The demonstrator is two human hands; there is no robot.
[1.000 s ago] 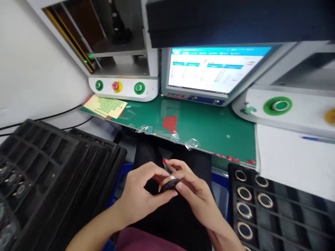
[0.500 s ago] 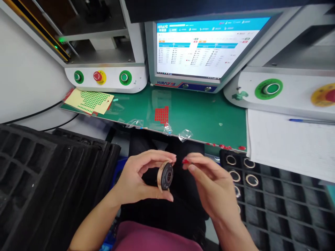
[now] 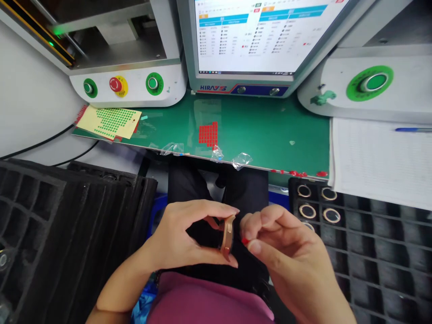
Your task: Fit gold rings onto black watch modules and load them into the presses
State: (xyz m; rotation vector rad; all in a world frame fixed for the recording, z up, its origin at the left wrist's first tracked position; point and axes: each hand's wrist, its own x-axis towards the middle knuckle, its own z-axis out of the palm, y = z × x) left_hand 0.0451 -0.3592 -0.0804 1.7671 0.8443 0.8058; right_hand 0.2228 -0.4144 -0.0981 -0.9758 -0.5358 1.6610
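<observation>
Above the lap, my left hand [image 3: 189,238] grips a gold watch case [image 3: 227,238] by its rim, between thumb and fingers. The case stands edge-on, its side with small buttons facing the camera. Just right of it, my right hand [image 3: 286,247] pinches a small red piece [image 3: 245,241] between thumb and forefinger. The red piece is apart from the case. On the green table lies a sheet of small red stickers [image 3: 208,135].
A screen [image 3: 246,40] stands behind the table, between machines with green buttons [image 3: 153,83]. Black foam trays [image 3: 67,225] are stacked at left. At right, a black tray [image 3: 371,261] holds several gold-rimmed round cases [image 3: 331,215]. Papers [image 3: 378,157] lie at the right.
The watch case has turned from showing its dark round back to edge-on. Both hands have shifted slightly right, and my right hand's fingers have curled in. The view has tilted down.
</observation>
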